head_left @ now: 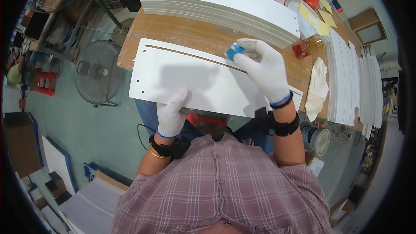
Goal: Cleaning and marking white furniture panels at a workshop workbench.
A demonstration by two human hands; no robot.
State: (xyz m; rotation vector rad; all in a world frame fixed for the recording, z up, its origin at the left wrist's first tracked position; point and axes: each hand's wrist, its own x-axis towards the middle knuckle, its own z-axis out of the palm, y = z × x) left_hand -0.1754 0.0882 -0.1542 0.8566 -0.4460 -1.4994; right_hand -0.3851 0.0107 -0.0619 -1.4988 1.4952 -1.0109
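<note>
A long white panel (186, 80) with a narrow slot along its far side and small round holes near its left end lies in front of me on the wooden table (149, 28). My left hand (171, 115), in a white knitted glove, grips the panel's near edge, thumb on top and the other fingers hidden below. Above the slot, my gloved right hand (264, 65) pinches a small blue block (234, 51), perhaps a sanding sponge. That block appears held over the panel's far edge; whether it touches cannot be made out.
Behind the panel stands a stack of white boards (216, 0). To the right are a bottle of reddish liquid (308, 47), a cream cloth (316, 89), yellow paper sheets (314, 20) and more white boards (342, 78). A floor fan (97, 73) and a red stool (46, 82) are at left.
</note>
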